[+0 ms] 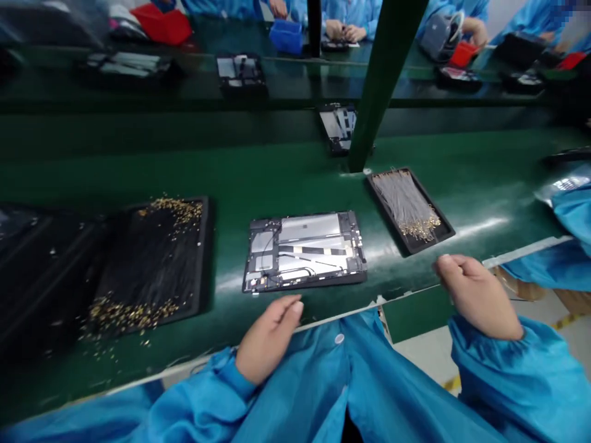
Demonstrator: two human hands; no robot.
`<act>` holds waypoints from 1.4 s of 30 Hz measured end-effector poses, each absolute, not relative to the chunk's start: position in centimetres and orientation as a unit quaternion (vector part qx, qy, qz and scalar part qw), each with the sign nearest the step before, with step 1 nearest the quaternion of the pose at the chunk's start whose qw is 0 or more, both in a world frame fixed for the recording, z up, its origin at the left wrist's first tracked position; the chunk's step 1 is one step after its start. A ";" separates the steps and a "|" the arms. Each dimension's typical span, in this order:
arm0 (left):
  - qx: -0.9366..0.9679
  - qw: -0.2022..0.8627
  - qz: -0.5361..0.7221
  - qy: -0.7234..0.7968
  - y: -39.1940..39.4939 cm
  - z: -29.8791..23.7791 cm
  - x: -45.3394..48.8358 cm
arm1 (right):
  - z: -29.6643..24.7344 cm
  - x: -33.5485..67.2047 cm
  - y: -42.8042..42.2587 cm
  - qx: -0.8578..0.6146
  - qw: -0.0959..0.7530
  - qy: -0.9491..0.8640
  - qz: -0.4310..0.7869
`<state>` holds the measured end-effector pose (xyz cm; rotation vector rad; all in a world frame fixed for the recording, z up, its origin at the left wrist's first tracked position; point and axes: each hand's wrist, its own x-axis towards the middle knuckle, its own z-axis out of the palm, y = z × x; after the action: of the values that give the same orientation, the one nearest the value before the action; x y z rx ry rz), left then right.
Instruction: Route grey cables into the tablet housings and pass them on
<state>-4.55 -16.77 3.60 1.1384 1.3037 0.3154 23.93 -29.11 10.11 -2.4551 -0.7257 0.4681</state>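
Note:
An opened tablet chassis (305, 251) lies face down on the green bench in front of me, its metal plates and thin cables showing. My left hand (269, 336) rests at the bench's near edge just below it, fingers curled together, nothing visible in them. My right hand (475, 292) hovers at the bench edge to the right, fingers curled in a loose fist, below a black tray of thin wires with gold tips (409, 208). Both arms wear blue sleeves.
A black tray of dark cables with gold ends (152, 261) sits to the left. A green post (378, 86) rises behind the chassis. More open tablets (339, 126) lie on the belt beyond. People in blue coats work across it, with red (161, 24) and blue bins (286, 35).

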 end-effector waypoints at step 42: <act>0.925 0.131 0.143 0.325 -15.4 0.3 1.4 | -0.8 13.6 -20.4 -0.660 0.640 -0.385 0.081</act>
<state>1.36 -15.38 0.28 2.6868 0.9446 0.4157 13.58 -20.38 -0.79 -1.5058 -0.8774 0.1851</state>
